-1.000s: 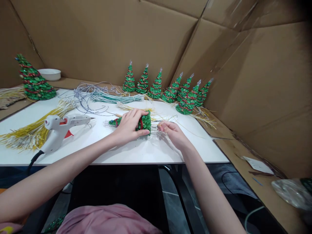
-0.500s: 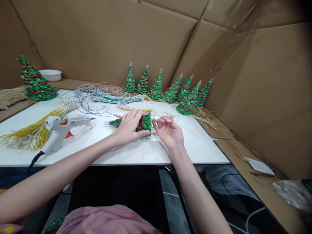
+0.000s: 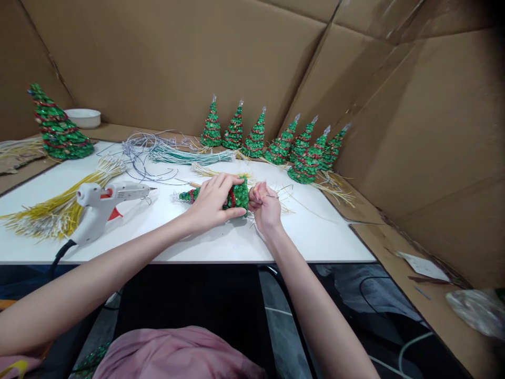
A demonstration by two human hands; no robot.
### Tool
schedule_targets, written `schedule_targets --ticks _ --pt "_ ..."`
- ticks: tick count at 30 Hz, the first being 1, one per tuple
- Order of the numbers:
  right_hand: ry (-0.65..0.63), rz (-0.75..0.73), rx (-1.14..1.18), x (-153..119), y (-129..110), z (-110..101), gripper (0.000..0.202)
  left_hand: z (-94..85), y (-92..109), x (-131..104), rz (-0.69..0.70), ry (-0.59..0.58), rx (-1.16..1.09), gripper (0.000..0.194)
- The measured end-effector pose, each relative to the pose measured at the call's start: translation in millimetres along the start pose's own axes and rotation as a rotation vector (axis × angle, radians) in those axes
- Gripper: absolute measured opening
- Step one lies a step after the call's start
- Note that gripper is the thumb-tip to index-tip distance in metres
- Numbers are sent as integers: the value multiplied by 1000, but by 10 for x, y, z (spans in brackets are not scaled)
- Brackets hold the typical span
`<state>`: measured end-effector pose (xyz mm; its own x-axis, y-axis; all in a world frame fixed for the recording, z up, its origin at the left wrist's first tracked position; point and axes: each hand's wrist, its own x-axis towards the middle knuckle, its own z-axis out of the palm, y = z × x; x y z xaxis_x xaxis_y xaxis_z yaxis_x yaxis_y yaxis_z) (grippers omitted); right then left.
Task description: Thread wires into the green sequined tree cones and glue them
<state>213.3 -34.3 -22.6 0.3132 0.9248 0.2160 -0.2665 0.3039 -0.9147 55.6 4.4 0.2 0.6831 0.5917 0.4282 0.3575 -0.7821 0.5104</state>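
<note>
A green decorative tree [image 3: 241,202] lies on its side near the middle of the white tabletop [image 3: 315,242], its clear tip toward the left edge and its base toward the right edge. The left hand [image 3: 213,202] lies across it, fingers and thumb grasping its sides. Just beside the base, the right hand [image 3: 269,208] has its fingers curled tightly around a thin wire [image 3: 272,197]; the rest of their grip is hidden. Toward the left edge rest a white glue gun [image 3: 90,205] and a yellow wire bundle [image 3: 63,210]. Nearer the back edge lies a green-and-white wire bundle [image 3: 185,156]. Seven upright trees [image 3: 255,139] line the back edge to the back right corner; another tree [image 3: 59,131] stands by the back left corner, before a white bowl [image 3: 84,120].
</note>
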Motion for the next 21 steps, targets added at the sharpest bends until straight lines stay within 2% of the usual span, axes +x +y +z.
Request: schedule_targets --ticks 5,9,12,15,18,21 --pt "43 7 -15 1 37 41 61 9 -1 14 -2 5 -2 58" --pt "-1 26 46 22 8 0 58 5 6 33 -12 -5 -5 58" --pt "-52 42 136 31 -69 -104 53 6 -5 41 -7 -6 -7 59" --pt "-43 59 151 24 -162 -249 47 12 -22 36 1 -2 -10 58" --pt "-35 100 80 -12 -248 -402 47 14 -29 25 -1 -1 -6 58" --pt "-89 154 -101 -83 -354 -562 51 6 -21 18 -6 -2 -9 59"
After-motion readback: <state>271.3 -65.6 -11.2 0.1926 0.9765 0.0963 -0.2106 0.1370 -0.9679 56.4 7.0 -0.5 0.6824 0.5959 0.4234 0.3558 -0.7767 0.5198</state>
